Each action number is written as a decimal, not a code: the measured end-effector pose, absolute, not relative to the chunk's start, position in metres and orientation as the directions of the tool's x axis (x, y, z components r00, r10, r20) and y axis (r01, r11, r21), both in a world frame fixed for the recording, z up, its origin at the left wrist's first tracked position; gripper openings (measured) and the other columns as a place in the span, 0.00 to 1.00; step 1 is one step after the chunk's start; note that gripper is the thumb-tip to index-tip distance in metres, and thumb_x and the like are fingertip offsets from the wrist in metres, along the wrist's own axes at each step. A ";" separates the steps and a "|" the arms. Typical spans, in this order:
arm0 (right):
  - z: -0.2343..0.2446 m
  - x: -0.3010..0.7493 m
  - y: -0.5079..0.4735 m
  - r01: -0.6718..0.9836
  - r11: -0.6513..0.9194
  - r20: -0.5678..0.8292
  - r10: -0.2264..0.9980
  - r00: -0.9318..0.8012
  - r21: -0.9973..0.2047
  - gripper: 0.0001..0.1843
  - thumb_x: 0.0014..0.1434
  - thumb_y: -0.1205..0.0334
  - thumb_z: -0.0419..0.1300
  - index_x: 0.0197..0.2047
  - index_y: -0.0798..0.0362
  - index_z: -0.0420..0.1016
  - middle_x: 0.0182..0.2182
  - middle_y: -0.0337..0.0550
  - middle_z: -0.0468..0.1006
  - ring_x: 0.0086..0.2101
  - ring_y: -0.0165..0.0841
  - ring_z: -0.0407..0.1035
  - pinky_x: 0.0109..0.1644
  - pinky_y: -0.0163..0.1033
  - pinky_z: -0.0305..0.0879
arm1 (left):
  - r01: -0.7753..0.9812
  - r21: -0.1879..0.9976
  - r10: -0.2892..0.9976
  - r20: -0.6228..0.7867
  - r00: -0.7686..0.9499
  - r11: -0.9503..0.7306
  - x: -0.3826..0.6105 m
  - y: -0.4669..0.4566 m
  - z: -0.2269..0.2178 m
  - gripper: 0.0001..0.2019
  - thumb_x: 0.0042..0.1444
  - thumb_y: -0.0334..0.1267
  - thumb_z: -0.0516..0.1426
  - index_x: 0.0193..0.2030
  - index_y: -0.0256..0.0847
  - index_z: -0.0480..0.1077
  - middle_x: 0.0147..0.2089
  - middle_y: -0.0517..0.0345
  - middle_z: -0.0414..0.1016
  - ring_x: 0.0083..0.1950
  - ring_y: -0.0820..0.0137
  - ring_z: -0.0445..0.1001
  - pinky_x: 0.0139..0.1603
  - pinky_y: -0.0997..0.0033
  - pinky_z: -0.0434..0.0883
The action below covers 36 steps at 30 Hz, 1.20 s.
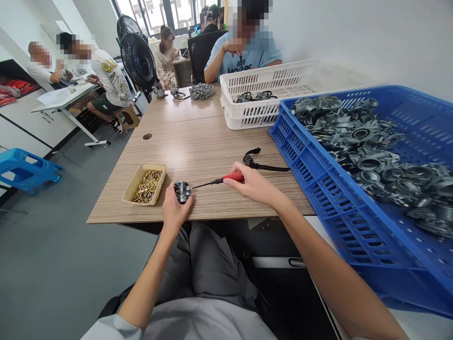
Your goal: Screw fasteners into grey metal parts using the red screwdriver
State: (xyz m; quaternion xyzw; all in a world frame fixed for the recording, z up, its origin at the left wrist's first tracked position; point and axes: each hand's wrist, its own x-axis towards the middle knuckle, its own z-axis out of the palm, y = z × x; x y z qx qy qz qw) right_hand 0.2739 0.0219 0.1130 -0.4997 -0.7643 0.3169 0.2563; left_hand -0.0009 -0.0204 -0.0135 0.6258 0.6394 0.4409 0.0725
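An oblong tub (160, 187) of brass pieces (146, 186) sits beside the left hand (174, 208), which wraps a grey metal part (182, 191), and a red-handled screwdriver (232, 176) pointing at it is gripped in the right hand (256, 184), a slatted blue crate (329, 189) further right.

Red-handled screwdriver (233, 176), silver-grey metal part (182, 188), brass-gold fittings (147, 186), brown streaked-grain table (198, 137), blue crate (304, 160)

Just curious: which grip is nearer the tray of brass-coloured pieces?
Left. The left grip, on a metal part, is beside the tray; the right grip, on a screwdriver, is farther right.
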 end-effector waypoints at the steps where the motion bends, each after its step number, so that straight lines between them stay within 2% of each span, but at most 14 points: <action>1: 0.113 0.274 0.022 0.601 0.299 0.075 0.927 -0.369 -0.741 0.18 0.63 0.45 0.61 0.34 0.47 0.60 0.28 0.37 0.70 0.32 0.37 0.64 0.38 0.41 0.56 | 0.735 0.656 0.864 0.460 -0.207 -0.173 -0.001 -0.020 -0.013 0.31 0.61 0.44 0.65 0.68 0.42 0.62 0.63 0.42 0.74 0.68 0.51 0.72 0.69 0.50 0.70; 36: 0.106 0.275 0.025 0.600 0.290 0.078 0.932 -0.354 -0.745 0.17 0.63 0.46 0.62 0.35 0.47 0.61 0.29 0.37 0.70 0.32 0.37 0.63 0.39 0.41 0.56 | 0.733 0.661 0.861 0.457 -0.224 -0.160 0.000 -0.021 -0.013 0.31 0.60 0.44 0.65 0.68 0.43 0.63 0.63 0.42 0.73 0.68 0.52 0.72 0.70 0.50 0.70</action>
